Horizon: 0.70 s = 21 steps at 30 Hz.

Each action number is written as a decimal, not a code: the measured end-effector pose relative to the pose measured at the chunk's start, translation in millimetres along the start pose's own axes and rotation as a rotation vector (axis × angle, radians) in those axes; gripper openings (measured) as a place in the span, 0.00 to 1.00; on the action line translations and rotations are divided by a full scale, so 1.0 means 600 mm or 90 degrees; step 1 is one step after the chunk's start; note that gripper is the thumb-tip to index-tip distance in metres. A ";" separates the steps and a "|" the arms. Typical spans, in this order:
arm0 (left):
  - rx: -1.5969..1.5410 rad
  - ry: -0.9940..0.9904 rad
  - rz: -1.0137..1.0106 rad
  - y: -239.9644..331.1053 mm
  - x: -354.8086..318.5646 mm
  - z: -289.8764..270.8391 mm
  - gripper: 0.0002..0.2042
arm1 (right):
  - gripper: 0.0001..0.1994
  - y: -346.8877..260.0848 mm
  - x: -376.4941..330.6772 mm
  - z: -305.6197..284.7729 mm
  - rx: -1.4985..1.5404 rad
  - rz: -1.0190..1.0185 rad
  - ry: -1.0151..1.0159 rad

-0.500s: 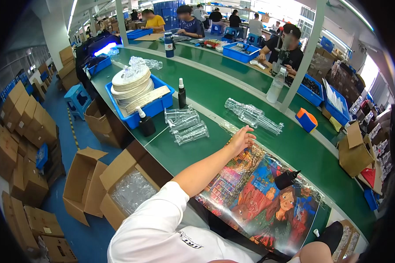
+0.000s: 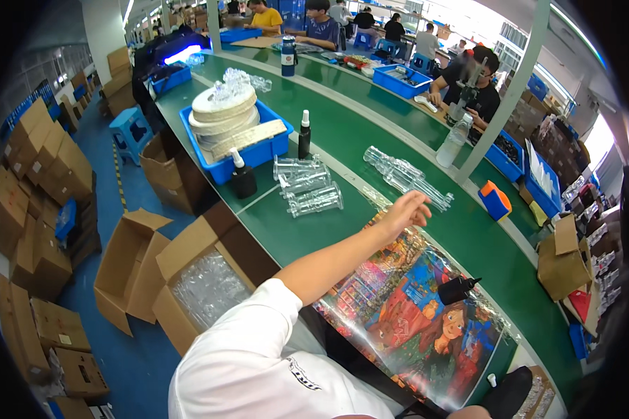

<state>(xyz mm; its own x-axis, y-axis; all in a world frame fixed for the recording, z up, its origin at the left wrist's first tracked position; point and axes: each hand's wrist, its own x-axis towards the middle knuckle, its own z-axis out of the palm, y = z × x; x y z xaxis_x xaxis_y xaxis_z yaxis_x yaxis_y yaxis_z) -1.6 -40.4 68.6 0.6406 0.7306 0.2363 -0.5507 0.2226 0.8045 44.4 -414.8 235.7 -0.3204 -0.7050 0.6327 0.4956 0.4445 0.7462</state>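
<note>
My left hand (image 2: 407,211) reaches out over the green worktop, its fingers loosely bent and apart, with nothing seen in them. Just beyond the fingers lie clear plastic tube-like parts (image 2: 397,170), side by side. The hand overlaps their near edge, and whether it touches them I cannot tell. Below my forearm a glossy illustrated poster (image 2: 391,328) lies flat at the front edge. On it a black bottle (image 2: 456,289) with a pointed tip lies on its side. More clear plastic parts (image 2: 307,185) rest to the left of my hand. My right hand does not show.
A blue bin (image 2: 276,144) with stacked white discs (image 2: 223,115) stands at the left, beside two spray bottles (image 2: 305,134). Right of my hand are an orange and blue block (image 2: 495,201) and a water bottle (image 2: 454,141). Open cartons (image 2: 129,265) stand on the floor. A co-worker (image 2: 479,87) sits opposite.
My left hand has moved to the right, closer to the clear parts, and its fingers are more bent. The view has shifted slightly. Skin at the lower right edge has mostly left view.
</note>
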 end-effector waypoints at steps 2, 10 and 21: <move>0.014 -0.058 0.052 0.044 -0.016 0.034 0.13 | 0.25 -0.038 -0.065 -0.052 0.014 0.310 -0.236; 0.125 -0.178 0.249 0.197 -0.150 0.055 0.11 | 0.25 -0.125 -0.224 0.020 0.116 1.057 -0.832; 0.015 0.227 -0.134 0.084 -0.553 -0.378 0.14 | 0.33 -0.176 -0.267 0.030 0.165 0.863 -1.163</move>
<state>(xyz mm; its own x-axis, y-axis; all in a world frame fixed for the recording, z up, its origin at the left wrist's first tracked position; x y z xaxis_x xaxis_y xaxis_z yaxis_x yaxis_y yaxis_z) -363.3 -125.1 -92.7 0.5103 0.8493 -0.1352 -0.4117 0.3793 0.8286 29.1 -338.8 59.4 -0.2237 0.9740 -0.0359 0.9514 0.2102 -0.2248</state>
